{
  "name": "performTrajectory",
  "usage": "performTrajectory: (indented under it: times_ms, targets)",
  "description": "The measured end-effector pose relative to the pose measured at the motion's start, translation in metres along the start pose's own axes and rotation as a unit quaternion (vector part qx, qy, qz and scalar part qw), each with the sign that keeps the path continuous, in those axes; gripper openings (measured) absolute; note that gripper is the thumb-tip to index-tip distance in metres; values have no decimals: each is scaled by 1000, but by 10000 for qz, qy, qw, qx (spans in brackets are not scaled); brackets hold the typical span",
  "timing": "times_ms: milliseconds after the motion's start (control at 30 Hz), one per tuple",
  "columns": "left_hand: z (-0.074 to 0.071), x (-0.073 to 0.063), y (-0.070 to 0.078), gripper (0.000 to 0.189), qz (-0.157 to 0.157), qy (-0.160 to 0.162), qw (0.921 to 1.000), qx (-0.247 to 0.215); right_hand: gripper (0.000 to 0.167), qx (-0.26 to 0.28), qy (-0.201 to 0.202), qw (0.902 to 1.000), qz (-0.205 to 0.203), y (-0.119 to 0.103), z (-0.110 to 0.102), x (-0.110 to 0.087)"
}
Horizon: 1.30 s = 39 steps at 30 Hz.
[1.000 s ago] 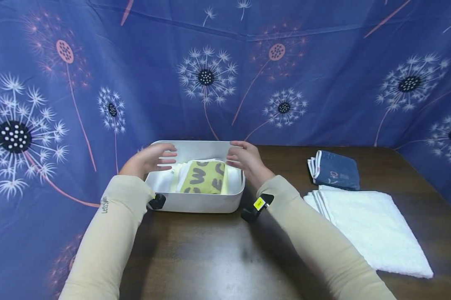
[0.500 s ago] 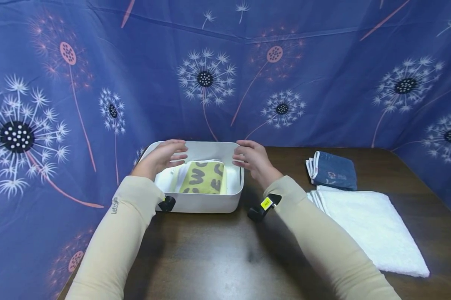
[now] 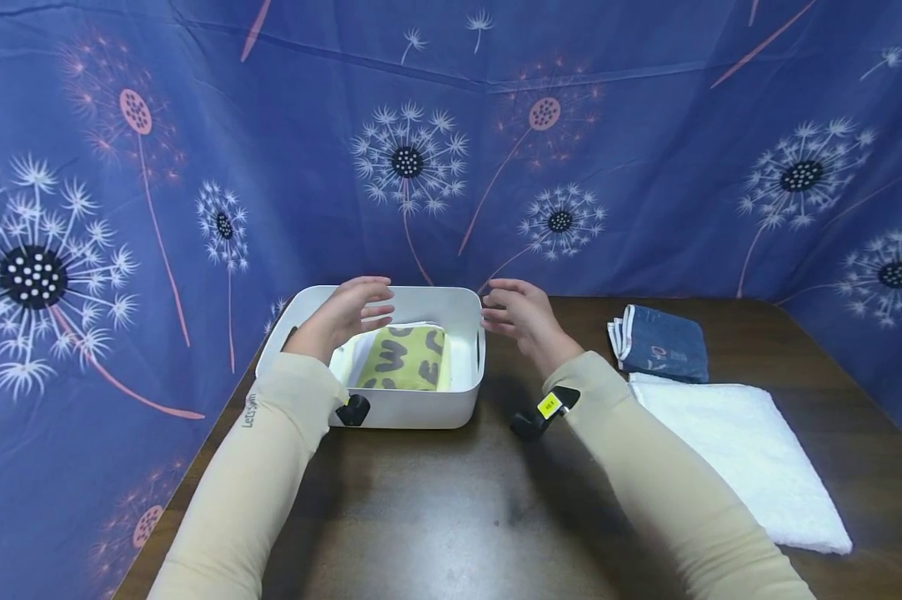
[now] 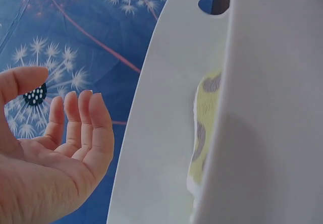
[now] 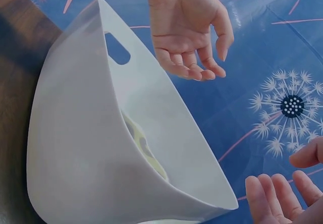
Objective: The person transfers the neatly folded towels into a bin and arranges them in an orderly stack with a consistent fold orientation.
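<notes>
A white plastic bin (image 3: 413,410) stands at the back of the table. In it lies a folded yellow towel (image 3: 406,357) printed with grey letter shapes. My left hand (image 3: 349,317) hovers over the left part of the bin, fingers relaxed and holding nothing. Just outside the bin's right rim is my right hand (image 3: 524,317), palm turned inward with loosely bent fingers and nothing in them. The left wrist view shows the left hand (image 4: 65,148) above the rim, apart from the towel (image 4: 204,123). At the lower right of the right wrist view, the right hand (image 5: 282,199) is partly cut off.
To the right, a folded dark blue towel (image 3: 664,343) lies behind a larger folded white towel (image 3: 744,458) on the brown wooden table (image 3: 436,508). A blue dandelion-print cloth (image 3: 271,125) hangs behind and along the left. Oval handle holes (image 5: 117,48) pierce the bin's ends.
Both hands have drifted right: the left from the bin's left end farther in over it, the right from over the right rim to just outside it. The yellow towel stays in place.
</notes>
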State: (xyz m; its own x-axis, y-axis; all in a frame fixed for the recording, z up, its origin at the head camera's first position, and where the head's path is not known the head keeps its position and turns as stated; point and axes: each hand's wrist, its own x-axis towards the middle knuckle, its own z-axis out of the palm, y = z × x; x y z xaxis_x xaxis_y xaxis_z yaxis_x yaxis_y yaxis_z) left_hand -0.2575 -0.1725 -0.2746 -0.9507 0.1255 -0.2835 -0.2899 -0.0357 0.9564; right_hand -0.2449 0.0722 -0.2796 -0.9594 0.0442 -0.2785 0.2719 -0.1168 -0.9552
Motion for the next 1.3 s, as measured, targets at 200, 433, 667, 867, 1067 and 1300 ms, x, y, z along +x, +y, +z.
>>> performTrajectory:
  times_ms: [200,433,667,867,1067,1300]
  targets:
    - [13,2,2,45,3,45,10000,-89,37,126,-45,9999,-88,-3,-7,-1]
    - [27,3,4,46,-25,31,9998,-213,38,24,-62,9999,-133,-6,-15,-4]
    - [39,3,1,45,-66,6,9993,-367,37,-15,-21,9998,-174,-7,-28,-7]
    - [48,4,-1,43,-102,-23,9998,-191,36,5,23,9999,-112,-3,-35,-7]
    - [58,5,-1,38,-58,-41,9992,-395,34,52,64,9998,-154,-2,-41,-7]
    - [70,5,-2,39,-48,-238,9986,-480,35,31,-5,9999,-138,-5,-52,-13]
